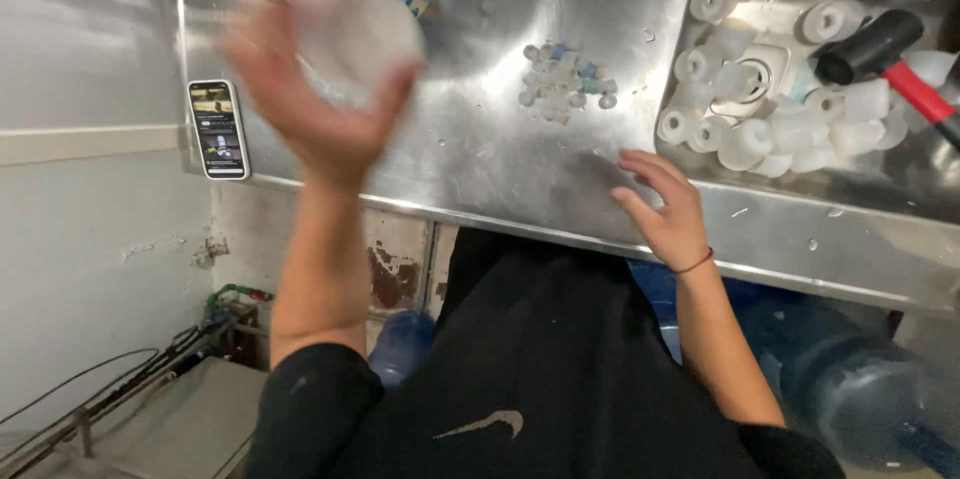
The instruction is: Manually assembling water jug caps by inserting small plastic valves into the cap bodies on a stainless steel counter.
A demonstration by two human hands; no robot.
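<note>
Left hand (320, 104) lifts a blurred clear round plastic cap (355, 39), apparently sorting; right hand (665, 209) hovers open-fingered over the steel counter (480, 159), near small caps (565, 79)

Left hand (320, 109) around blurred clear cap (355, 39); right hand (665, 209) on steel counter (500, 159).
</note>
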